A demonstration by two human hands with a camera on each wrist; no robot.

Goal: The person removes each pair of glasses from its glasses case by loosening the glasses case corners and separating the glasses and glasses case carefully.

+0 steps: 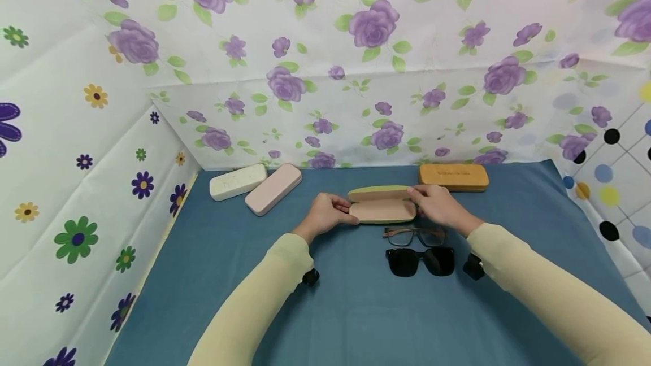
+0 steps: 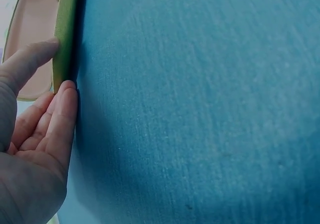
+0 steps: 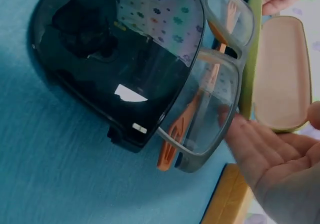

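A green glasses case (image 1: 382, 212) with a pinkish lining lies opened on the blue cloth, its lid raised at the back. My left hand (image 1: 328, 212) grips the left end. In the left wrist view its thumb presses the green front wall (image 2: 65, 39) and the fingers bend against the end. At the other end my right hand (image 1: 438, 206) holds the case, thumb at the lid's edge and fingers by the base's corner. Nothing lies inside the lined part (image 3: 281, 74). Just in front are clear-lens eyeglasses (image 1: 402, 237) with orange-brown temples, then black sunglasses (image 1: 404, 262).
A white case (image 1: 238, 182) and a pink case (image 1: 273, 189) lie side by side at the back left. A mustard-yellow case (image 1: 454, 178) stands at the back right, near the flowered wall sheet (image 1: 325, 106). Blue cloth (image 1: 356, 321) covers the table.
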